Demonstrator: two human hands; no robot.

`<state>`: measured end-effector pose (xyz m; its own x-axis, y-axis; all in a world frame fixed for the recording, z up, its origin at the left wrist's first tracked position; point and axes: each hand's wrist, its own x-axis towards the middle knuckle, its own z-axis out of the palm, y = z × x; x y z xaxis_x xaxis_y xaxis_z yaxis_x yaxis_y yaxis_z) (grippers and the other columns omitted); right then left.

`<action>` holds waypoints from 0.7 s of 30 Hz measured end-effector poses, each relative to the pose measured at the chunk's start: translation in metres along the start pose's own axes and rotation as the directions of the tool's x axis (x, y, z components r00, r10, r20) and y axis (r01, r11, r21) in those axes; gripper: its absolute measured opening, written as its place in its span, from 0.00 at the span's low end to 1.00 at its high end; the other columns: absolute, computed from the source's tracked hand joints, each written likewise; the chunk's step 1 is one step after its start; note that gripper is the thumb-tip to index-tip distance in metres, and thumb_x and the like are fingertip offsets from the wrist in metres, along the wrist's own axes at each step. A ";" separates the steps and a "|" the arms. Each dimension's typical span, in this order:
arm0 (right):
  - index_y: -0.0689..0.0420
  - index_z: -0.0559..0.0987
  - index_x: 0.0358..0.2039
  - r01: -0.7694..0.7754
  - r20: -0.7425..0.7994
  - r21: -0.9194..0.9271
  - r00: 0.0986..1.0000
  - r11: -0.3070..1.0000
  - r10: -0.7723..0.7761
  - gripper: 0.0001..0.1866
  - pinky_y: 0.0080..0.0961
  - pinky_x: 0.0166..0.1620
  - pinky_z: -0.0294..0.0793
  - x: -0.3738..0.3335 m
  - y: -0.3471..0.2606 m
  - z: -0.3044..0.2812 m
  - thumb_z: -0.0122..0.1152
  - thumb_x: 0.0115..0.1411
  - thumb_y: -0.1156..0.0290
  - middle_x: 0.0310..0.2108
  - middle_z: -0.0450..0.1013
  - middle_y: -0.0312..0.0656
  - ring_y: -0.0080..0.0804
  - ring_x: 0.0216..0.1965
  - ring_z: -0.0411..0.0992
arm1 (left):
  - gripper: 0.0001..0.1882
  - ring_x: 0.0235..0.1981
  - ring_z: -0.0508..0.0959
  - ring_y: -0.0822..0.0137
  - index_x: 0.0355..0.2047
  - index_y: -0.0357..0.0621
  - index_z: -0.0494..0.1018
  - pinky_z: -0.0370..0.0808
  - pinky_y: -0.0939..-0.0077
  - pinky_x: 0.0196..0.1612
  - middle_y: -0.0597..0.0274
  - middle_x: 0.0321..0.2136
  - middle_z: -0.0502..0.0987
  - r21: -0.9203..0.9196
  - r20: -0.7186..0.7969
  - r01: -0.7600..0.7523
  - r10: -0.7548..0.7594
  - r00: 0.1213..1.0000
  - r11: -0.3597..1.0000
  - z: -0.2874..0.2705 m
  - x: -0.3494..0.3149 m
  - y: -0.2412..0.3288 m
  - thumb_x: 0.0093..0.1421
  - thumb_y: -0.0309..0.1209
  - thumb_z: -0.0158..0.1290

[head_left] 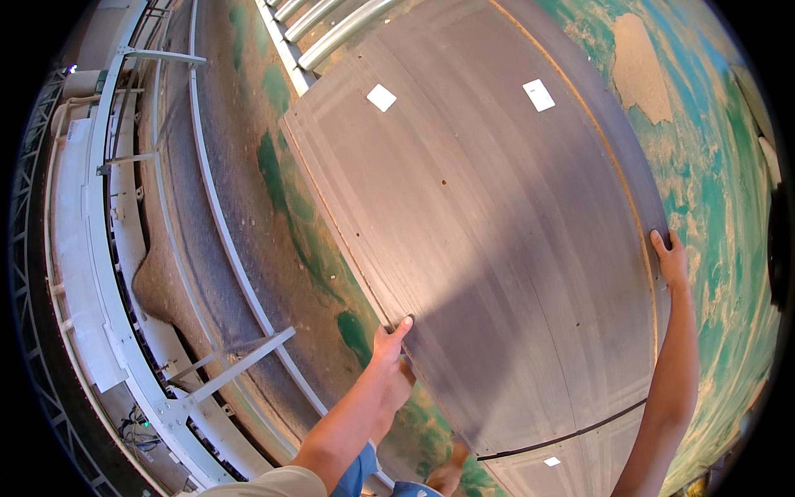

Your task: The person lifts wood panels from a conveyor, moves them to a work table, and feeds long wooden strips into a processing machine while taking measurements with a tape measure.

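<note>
A large grey-brown panel (489, 215) with several small holes and two white stickers on its face fills the middle of the view. My left hand (391, 341) grips its left edge, the thumb on top and the fingers mostly hidden under it. On the far side, my right hand (673, 258) clasps the right edge, its thumb lying over the rim. An orange-brown line (598, 124) runs along the panel near that right edge. Beyond a dark gap at the near end lies a second panel of the same colour (592, 451), with a small white sticker.
Metal rollers (339, 35) on a frame stand at the panel's far left end. To the left, a white metal rail structure (217, 190) curves along a dusty floor (248, 141). Green floor with worn, sandy patches (712, 215) shows at the right. Blue cloth and bare feet appear at the bottom.
</note>
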<state>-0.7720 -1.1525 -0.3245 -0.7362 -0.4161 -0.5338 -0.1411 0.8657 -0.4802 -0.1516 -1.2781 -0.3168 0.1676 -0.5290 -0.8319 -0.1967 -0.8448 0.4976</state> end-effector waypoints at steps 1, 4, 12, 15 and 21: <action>0.69 0.65 0.65 0.001 -0.013 -0.008 1.000 1.000 -0.002 0.48 0.34 0.64 0.63 -0.001 -0.002 0.001 0.67 0.58 0.42 0.62 0.68 0.57 0.45 0.63 0.67 | 0.37 0.48 0.77 0.62 0.55 0.34 0.67 0.75 0.66 0.52 0.54 0.48 0.77 -0.002 -0.013 -0.005 0.005 1.000 1.000 0.001 0.001 0.000 0.54 0.44 0.70; 0.69 0.66 0.65 0.008 -0.034 -0.020 0.999 1.000 -0.009 0.48 0.34 0.64 0.63 0.000 -0.006 0.001 0.67 0.58 0.42 0.61 0.68 0.57 0.44 0.62 0.67 | 0.36 0.47 0.77 0.63 0.54 0.34 0.68 0.75 0.67 0.51 0.55 0.47 0.77 -0.006 -0.027 0.016 -0.016 1.000 1.000 -0.002 0.005 -0.006 0.54 0.45 0.70; 0.69 0.66 0.64 0.001 -0.012 0.027 1.000 1.000 -0.001 0.47 0.34 0.63 0.64 -0.005 -0.008 0.002 0.67 0.58 0.42 0.60 0.70 0.58 0.44 0.61 0.68 | 0.39 0.55 0.72 0.62 0.56 0.36 0.66 0.69 0.63 0.59 0.57 0.52 0.74 0.060 0.035 0.048 -0.050 0.998 0.997 -0.008 0.014 -0.008 0.55 0.47 0.69; 0.69 0.67 0.64 0.025 -0.109 0.025 0.994 0.999 -0.022 0.47 0.33 0.63 0.64 -0.003 0.002 0.001 0.67 0.58 0.43 0.59 0.70 0.57 0.44 0.61 0.68 | 0.37 0.52 0.74 0.64 0.55 0.37 0.67 0.70 0.63 0.57 0.59 0.50 0.75 0.036 0.070 -0.006 0.003 0.998 0.999 0.000 0.012 -0.002 0.56 0.47 0.69; 0.68 0.67 0.64 0.057 -0.083 0.003 0.995 0.998 -0.056 0.46 0.35 0.63 0.64 -0.002 0.001 0.006 0.67 0.58 0.43 0.59 0.70 0.57 0.44 0.61 0.69 | 0.37 0.50 0.75 0.65 0.55 0.37 0.67 0.73 0.66 0.54 0.60 0.49 0.76 0.024 0.046 -0.024 0.023 0.999 0.999 -0.006 0.009 -0.015 0.56 0.48 0.68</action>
<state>-0.7666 -1.1522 -0.3276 -0.7797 -0.4395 -0.4460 -0.1806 0.8398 -0.5119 -0.1410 -1.2710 -0.3303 0.1179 -0.5442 -0.8306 -0.2239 -0.8295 0.5117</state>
